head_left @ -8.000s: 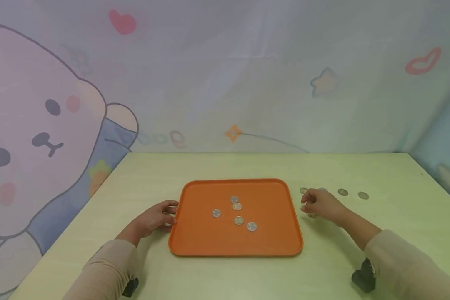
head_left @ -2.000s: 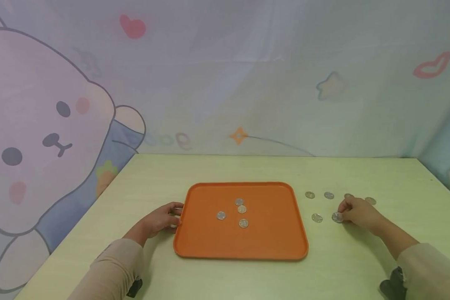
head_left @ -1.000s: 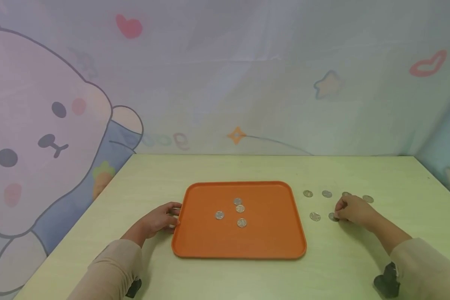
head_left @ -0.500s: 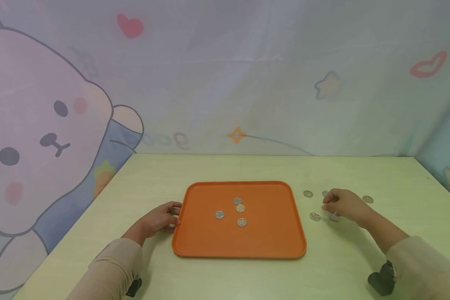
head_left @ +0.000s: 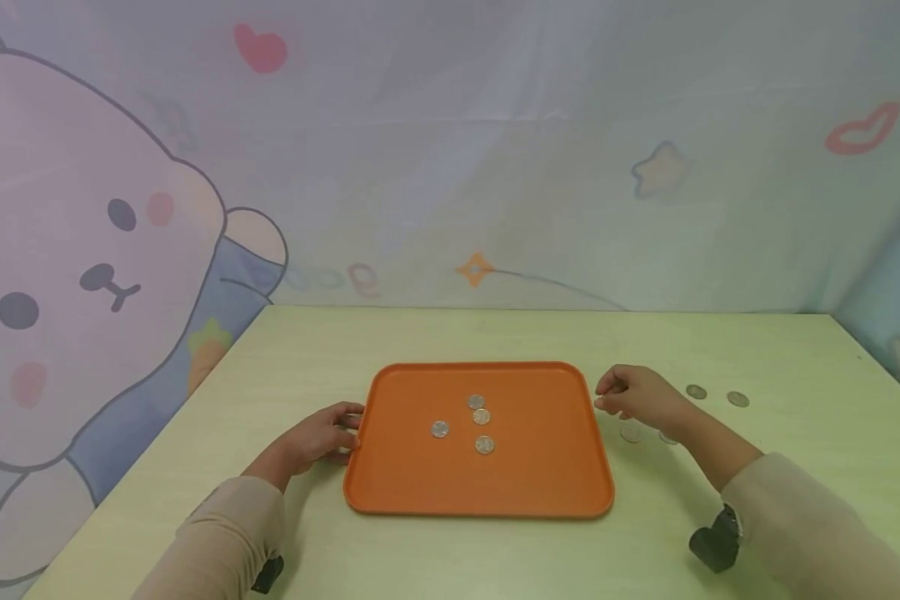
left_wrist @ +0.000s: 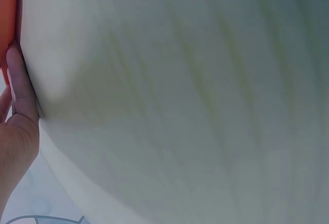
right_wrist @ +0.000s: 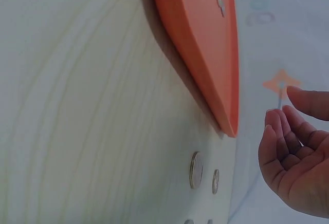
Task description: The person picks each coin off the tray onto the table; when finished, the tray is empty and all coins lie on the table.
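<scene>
An orange tray [head_left: 547,467] lies on the table with several silver coins in it, among them one coin [head_left: 439,429] at the left. My left hand [head_left: 318,440] rests at the tray's left rim, fingers touching the edge. In the left wrist view, part of the left hand [left_wrist: 21,100] lies along the tray's side. My right hand [head_left: 641,396] hovers by the tray's right rim, over the coins on the table. The right wrist view has the right hand [right_wrist: 298,157] loosely bent, thumb apart from the fingers, holding nothing.
Right of the tray, two coins sit in a back row, a coin [head_left: 696,391] and another coin [head_left: 737,399]. Nearer are a front coin [head_left: 630,432] and a second coin [head_left: 668,437], partly behind the wrist. A printed cloth [head_left: 420,167] hangs behind the table [head_left: 330,342].
One coin has gone from the tray to the front row on the table. My right hand has let go of it and moved left toward the tray; my left hand stays put.
</scene>
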Demonstrator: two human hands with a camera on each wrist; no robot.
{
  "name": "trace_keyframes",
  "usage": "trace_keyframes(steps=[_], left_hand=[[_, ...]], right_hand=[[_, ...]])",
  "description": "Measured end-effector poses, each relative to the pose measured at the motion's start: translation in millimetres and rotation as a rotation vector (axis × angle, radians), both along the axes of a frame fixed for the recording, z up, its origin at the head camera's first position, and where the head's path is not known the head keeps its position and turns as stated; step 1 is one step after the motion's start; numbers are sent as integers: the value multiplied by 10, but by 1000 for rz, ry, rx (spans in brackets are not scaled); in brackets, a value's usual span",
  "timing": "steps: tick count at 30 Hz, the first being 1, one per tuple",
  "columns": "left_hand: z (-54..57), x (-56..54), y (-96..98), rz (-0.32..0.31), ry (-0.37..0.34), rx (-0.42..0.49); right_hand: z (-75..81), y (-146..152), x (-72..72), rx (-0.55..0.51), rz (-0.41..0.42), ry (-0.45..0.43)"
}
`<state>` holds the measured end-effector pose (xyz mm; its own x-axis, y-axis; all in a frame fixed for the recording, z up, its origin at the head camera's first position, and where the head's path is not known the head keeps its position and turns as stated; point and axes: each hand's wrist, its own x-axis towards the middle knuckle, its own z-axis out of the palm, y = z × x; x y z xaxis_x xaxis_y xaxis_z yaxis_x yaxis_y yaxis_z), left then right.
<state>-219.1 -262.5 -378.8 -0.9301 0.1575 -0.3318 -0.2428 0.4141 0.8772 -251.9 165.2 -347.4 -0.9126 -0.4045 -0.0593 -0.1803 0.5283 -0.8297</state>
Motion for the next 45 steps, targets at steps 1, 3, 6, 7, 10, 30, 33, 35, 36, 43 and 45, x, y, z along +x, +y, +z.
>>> trace_keyframes(steps=[1, 3, 6, 7, 10, 30, 33, 35, 36, 43, 45], left_hand=[[1, 0, 0, -2, 1, -2], [7, 0, 1, -3, 3, -6], [22, 4, 4, -9, 8, -9], [26, 5, 5, -12, 10, -10], [35, 3, 8, -16, 8, -13], [-16, -4, 9, 4, -7, -4], [-27, -9, 7, 4, -8, -6], [-34, -10, 4, 4, -10, -5], [-35, -10, 3, 5, -11, -3], [-9, -6, -12, -13, -5, 9], [6, -8, -16, -22, -4, 8]], right_hand=[[5, -33, -3, -6, 6, 3], [14, -95, -10, -22, 16, 0], [15, -177, -26, -35, 32, 6], [11, -201, -32, -39, 35, 9], [-8, -273, -53, -40, 38, 18], [-63, -789, -199, 8, 108, 27], [-58, -875, -217, 23, 103, 21], [-60, -924, -233, 37, 105, 18], [-61, -947, -240, 46, 106, 17], [-50, -1116, -304, 72, 147, 3], [-43, -1165, -329, 76, 153, -5]])
